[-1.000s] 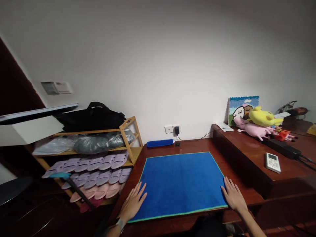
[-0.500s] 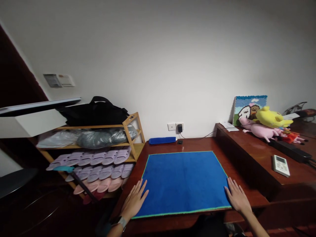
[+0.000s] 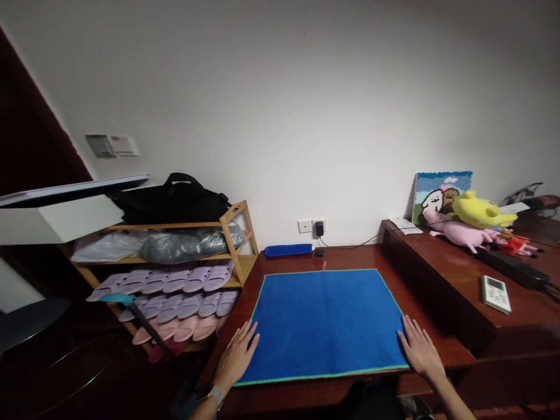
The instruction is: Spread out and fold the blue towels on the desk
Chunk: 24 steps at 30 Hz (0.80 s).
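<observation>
A blue cloth [image 3: 328, 324] with a green edge lies spread flat on the reddish-brown table [image 3: 350, 256]. My left hand [image 3: 235, 354] rests palm down at the cloth's left edge, fingers outstretched, partly on the cloth and partly on the wood. At the right edge, my right hand [image 3: 420, 349] lies the same way, its thumb and fingertips at the border. Neither hand holds anything. Behind the cloth, a folded dark-blue cloth [image 3: 289, 250] sits against the wall.
On the left, a wooden rack [image 3: 245, 271] carries slippers, plastic-wrapped items and a black bag [image 3: 175, 201]. On the right, a raised surface [image 3: 455, 280] holds plush toys [image 3: 479, 210], a white remote [image 3: 496, 293] and a picture. A black plug [image 3: 319, 228] trails a cable.
The view has shifted very slightly, so the rack and wall items appear a little further right. Both hands and the cloth stay in place.
</observation>
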{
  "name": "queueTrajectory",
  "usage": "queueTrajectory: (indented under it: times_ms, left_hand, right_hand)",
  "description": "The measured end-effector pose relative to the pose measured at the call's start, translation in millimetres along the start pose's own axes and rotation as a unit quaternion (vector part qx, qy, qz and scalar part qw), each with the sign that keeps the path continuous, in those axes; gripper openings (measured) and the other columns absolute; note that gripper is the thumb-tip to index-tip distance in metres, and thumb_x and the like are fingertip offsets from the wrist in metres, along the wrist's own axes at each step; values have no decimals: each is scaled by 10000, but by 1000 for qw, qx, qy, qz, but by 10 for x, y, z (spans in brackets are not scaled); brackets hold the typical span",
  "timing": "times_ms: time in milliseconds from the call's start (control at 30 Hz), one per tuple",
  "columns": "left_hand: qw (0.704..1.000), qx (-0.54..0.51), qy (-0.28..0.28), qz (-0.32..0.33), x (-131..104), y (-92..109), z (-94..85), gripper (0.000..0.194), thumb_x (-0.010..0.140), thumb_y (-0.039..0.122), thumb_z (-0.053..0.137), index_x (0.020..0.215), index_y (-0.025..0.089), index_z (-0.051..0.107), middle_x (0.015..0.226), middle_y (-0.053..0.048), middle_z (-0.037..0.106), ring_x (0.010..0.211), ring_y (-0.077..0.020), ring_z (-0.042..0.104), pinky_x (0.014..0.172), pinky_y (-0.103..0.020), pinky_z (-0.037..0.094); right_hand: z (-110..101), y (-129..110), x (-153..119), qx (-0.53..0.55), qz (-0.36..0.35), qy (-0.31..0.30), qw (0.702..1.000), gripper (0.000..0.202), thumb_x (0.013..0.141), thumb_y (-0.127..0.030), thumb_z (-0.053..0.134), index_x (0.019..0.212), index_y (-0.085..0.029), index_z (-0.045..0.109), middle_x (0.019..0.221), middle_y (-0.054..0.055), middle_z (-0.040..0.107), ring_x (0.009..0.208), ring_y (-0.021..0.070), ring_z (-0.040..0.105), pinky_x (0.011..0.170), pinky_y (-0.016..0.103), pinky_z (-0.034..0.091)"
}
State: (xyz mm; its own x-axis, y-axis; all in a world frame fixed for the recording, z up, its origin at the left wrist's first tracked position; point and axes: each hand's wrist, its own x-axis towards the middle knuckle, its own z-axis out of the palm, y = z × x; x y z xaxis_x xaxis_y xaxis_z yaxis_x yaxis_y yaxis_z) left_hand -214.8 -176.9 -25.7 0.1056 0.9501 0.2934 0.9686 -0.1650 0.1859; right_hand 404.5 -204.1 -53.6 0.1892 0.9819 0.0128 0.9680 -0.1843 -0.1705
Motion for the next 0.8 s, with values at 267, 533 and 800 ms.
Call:
queueTrajectory:
  times_ms: [267,533,800]
  left_hand:
    - [997,37,-71,-7,-80,-26,3,768,997,637,340,1606,171,315,1673,-97,262,1547,-275,231,1259,-495,250]
    - [996,52,-66,-6,-97,36,-5,789,999,649,306,1619,162,274,1679,-86,238,1557,-253,194,1276,-474,216]
    - [993,53,-108,-10,-60,13,-43,839,980,682,295,1615,135,278,1683,-116,218,1555,-286,208,1261,-490,233]
  right_hand:
    - [3,5,-3,7,-3,8,1000,797,962,-567,167,1618,-123,251,1682,39,253,1566,229,167,1279,436,143]
    - [-17,6,-15,13,-3,7,1000,786,969,-574,171,1617,-137,264,1681,47,265,1566,228,172,1279,441,137]
    - [6,25,-2,2,-10,6,1000,819,960,-605,150,1608,-122,287,1674,62,291,1564,237,184,1280,443,142]
